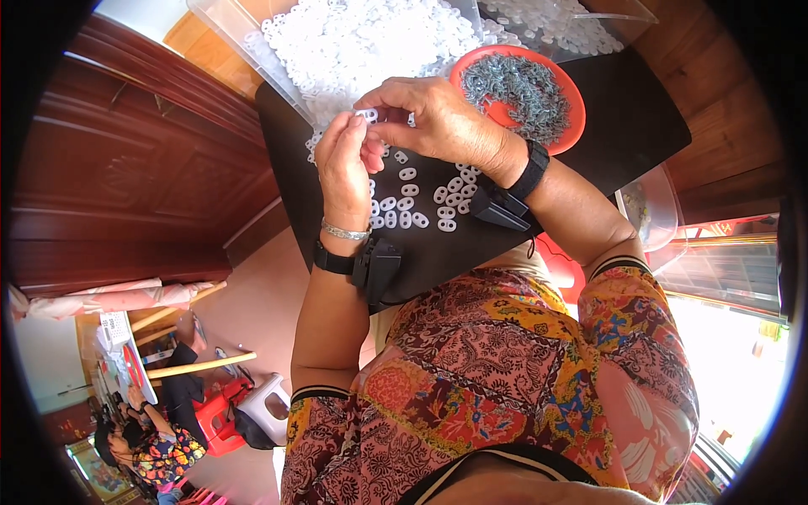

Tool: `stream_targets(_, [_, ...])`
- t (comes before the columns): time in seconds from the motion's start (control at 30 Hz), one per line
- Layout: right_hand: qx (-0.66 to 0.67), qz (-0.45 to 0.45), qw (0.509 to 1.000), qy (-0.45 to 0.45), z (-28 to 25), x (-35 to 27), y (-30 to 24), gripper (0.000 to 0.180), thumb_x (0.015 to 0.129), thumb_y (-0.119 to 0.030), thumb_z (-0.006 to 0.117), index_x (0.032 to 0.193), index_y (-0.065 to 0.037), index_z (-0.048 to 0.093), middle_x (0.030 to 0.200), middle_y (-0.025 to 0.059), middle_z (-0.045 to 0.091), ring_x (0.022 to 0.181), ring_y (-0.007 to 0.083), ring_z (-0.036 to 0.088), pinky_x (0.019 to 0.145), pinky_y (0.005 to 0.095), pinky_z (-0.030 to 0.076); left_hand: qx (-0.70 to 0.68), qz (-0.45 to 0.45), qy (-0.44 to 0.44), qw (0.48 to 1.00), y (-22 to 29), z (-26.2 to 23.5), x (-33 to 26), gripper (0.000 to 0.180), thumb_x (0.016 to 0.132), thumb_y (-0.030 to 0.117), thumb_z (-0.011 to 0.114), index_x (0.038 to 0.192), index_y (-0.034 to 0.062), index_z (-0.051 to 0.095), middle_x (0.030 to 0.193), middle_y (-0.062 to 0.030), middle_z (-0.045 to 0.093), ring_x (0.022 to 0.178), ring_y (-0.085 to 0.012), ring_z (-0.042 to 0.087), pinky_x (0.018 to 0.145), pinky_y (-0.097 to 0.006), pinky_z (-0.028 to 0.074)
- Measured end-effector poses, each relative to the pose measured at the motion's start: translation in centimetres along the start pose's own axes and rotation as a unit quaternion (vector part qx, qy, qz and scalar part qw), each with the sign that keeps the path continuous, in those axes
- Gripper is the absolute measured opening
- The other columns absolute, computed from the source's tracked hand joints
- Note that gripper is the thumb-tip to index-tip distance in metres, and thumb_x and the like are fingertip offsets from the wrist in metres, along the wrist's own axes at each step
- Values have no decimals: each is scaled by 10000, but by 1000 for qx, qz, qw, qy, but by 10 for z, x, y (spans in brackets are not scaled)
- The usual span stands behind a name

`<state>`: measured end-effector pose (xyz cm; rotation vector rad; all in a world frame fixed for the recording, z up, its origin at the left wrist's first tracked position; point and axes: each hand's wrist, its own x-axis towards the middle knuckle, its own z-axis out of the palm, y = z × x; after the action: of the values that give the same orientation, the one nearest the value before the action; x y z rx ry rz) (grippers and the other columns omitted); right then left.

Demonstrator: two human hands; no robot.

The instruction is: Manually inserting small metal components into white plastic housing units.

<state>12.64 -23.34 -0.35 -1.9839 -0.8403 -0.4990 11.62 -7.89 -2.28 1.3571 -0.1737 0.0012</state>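
Head view showed both hands meeting above the black board's point(606, 135) far left corner. Her left hand point(343, 164) and right hand point(438, 122) each had fingertips pressed together on one small white plastic piece point(366, 114) held between them. Loose white pieces point(412, 198) lay scattered on the board just beneath her wrists. An orange dish point(568, 88) of grey metal bits sat at the far right edge, and a clear tray point(227, 25) heaped with more white parts stood beyond the board.
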Motion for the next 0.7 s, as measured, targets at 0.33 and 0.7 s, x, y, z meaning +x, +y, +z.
stream_targets(0.33, [-34, -48, 998, 3, -4, -1, -5, 283, 761, -163, 693, 1009, -44, 624, 831, 101, 618, 754, 276, 622, 642, 336, 503, 18, 40, -36, 998, -1, -1, 0, 274, 899, 261, 501, 771, 25, 554, 597, -14, 514, 495, -63, 446, 460, -180, 352])
stream_targets(0.7, [-74, -72, 995, -12, 1, -5, 1, 235, 756, -126, 660, 967, -35, 611, 805, 110, 598, 747, 301, 602, 646, 367, 484, -26, 18, -1, 1000, -11, 3, -1, 281, 912, 263, 481, 802, 20, 568, 606, -39, 544, 483, -83, 466, 453, -194, 355])
